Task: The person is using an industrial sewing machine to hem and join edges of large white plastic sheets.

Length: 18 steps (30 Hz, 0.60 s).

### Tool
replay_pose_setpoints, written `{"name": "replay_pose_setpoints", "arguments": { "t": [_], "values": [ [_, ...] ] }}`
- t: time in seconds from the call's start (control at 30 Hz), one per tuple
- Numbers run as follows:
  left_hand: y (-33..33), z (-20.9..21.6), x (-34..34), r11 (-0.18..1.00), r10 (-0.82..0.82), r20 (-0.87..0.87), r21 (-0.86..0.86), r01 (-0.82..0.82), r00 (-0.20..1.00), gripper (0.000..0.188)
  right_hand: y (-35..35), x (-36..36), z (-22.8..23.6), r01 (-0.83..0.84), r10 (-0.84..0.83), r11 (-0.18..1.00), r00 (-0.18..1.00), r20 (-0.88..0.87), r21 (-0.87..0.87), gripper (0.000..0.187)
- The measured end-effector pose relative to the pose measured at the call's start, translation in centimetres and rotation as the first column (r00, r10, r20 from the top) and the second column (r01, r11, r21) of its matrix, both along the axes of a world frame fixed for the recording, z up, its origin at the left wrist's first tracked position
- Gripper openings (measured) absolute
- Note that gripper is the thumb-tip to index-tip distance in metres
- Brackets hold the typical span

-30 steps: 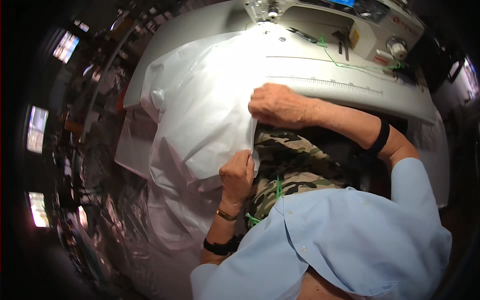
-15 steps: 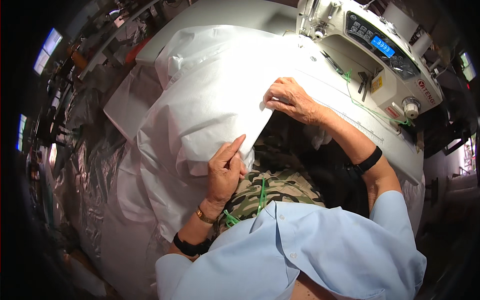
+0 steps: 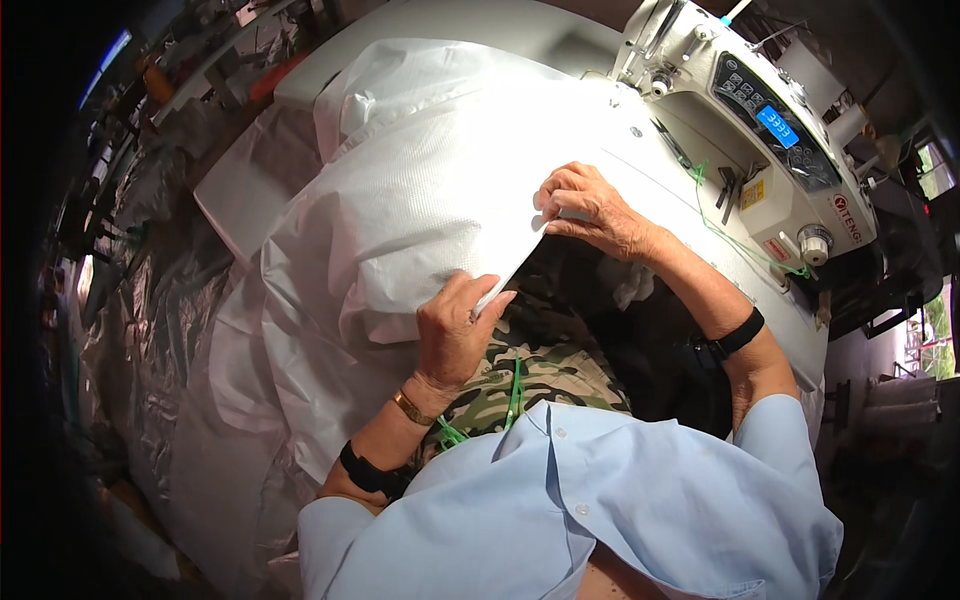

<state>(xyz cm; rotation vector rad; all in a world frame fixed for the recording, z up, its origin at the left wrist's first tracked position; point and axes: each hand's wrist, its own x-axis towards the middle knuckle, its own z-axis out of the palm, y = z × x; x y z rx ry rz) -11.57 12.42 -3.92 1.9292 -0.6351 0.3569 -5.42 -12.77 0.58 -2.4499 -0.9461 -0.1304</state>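
A large sheet of white fabric (image 3: 400, 220) spreads over the sewing table and hangs down on the left side. Its near edge runs taut and slanted between my two hands. My left hand (image 3: 455, 325) pinches that edge between thumb and fingers, low above my lap. Farther up and to the right, my right hand (image 3: 592, 212) grips the same edge, its fingers curled. Beyond my right hand stands a white sewing machine (image 3: 740, 120) with a lit blue display. The needle area is lost in glare.
The pale table top (image 3: 720, 240) extends right of my hands. Green threads (image 3: 700, 200) and small dark tools (image 3: 728, 190) lie beside the machine. A handwheel (image 3: 815, 243) sticks out at the machine's right end. Crumpled silvery sheeting (image 3: 130, 330) fills the left side.
My left hand's extended finger has drawn in, and the thumb and fingers now pinch the fabric edge. My right hand keeps its grip, slightly shifted. The whole view has turned a little.
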Motion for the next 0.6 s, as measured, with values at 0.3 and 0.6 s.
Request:
{"name": "replay_pose_setpoints", "arguments": {
  "t": [0.3, 0.6],
  "values": [
    [0.6, 1.4, 0.7, 0.983, 0.011, 0.171, 0.18, -0.042, 0.985, 0.012, -0.1, 0.8, -0.2, 0.017, -0.015, 0.999, 0.998, 0.062, -0.03, 0.02],
    [1.5, 1.1, 1.3, 0.987, -0.096, -0.006, 0.126, 0.096, 0.995, 0.02, -2.1, 2.9, -0.1, 0.066, -0.063, 0.997, 0.996, 0.067, -0.035, 0.023]
  ]
}}
